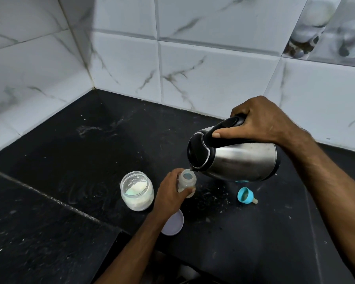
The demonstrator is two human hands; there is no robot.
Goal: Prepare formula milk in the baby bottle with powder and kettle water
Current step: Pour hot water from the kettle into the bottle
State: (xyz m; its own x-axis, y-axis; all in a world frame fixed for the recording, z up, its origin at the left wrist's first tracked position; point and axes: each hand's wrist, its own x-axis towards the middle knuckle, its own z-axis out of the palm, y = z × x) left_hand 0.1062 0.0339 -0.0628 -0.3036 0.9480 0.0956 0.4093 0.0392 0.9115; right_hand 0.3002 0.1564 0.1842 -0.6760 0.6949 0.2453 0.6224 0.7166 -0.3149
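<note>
**Bottle held on counter, kettle tipped over its mouth**

Bottle [186, 182] stands upright on the black counter [90, 160], near the middle of the view, cap off, mouth open to the top. Left hand [169, 193] grips it from the left side: fingers curled round the body, thumb on the near side, clamped on the bottle.

Kettle [234, 158] is steel with a black lid and handle, held in the air and tilted hard to the left, spout down. Spout tip sits right at the bottle's rim, touching or just above it; can't tell which. Can't make out a water stream at this resolution. Right hand [260, 119] is wrapped round the kettle handle from above, fingers closed over the far side, thumb pressed along the near side of the handle.

Powder jar [137, 190] stands just left of the left hand, open, white powder inside, some stuck on the glass. Its lid [173, 223] lies flat on the counter nearer the camera, partly under the left forearm.

Bottle cap [245, 194], blue ring with the teat attached, lies on its side on the counter right of the bottle, below the kettle body, apart from both.

Counter has white dust and specks around the bottle. Wall [213, 68] behind is white marble-look tile, meeting in a corner at upper left.
</note>
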